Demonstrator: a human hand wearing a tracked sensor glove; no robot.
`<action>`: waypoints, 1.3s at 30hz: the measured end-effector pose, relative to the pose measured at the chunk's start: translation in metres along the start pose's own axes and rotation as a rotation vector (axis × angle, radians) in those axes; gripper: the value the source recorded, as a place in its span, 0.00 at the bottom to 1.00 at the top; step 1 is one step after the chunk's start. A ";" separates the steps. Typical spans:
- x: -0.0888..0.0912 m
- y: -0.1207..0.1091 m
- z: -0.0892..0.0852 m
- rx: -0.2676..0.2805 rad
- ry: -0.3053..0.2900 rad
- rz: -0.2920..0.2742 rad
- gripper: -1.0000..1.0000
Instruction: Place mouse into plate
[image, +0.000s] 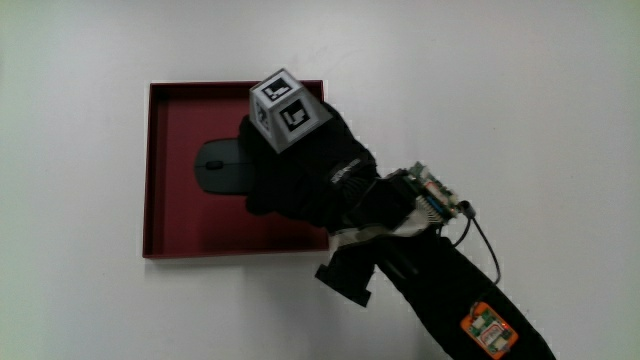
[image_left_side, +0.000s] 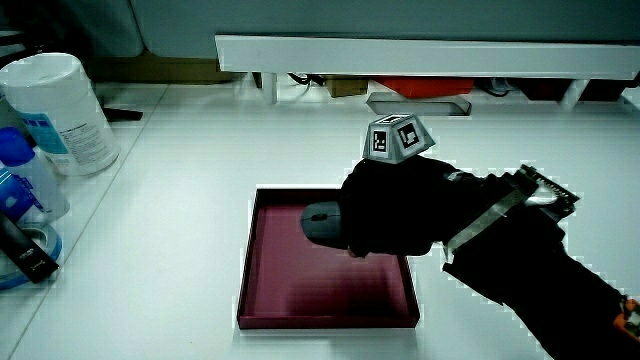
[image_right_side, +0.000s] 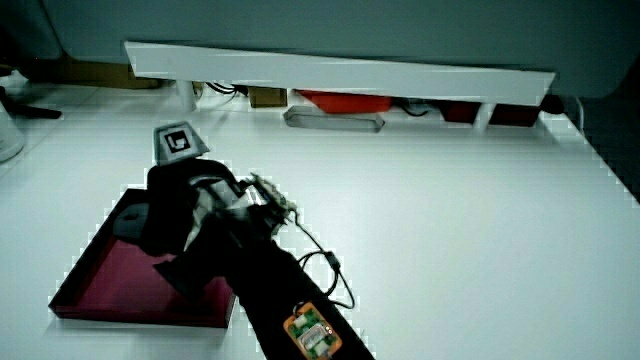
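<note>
A dark red square plate (image: 180, 228) lies on the white table and shows in both side views (image_left_side: 320, 288) (image_right_side: 105, 285). A black mouse (image: 214, 166) sits inside it, low over or on the plate floor; I cannot tell if it touches. The gloved hand (image: 300, 175) is over the plate, with its fingers wrapped around the end of the mouse nearer the forearm. The patterned cube (image: 288, 110) rides on the back of the hand. In both side views the mouse (image_left_side: 322, 222) (image_right_side: 130, 222) pokes out from under the hand (image_left_side: 395, 212) (image_right_side: 172, 205). The forearm crosses the plate's rim toward the person.
A white canister (image_left_side: 62, 108) and a blue-capped bottle (image_left_side: 20, 175) stand at the table's edge, away from the plate, in a side view. A low white partition (image_left_side: 420, 52) runs along the table, with red and grey items under it.
</note>
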 end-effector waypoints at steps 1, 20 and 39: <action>-0.004 -0.001 0.002 0.034 -0.005 0.002 0.50; -0.022 0.063 -0.051 -0.136 -0.069 -0.042 0.50; -0.016 0.061 -0.061 -0.238 -0.076 -0.106 0.31</action>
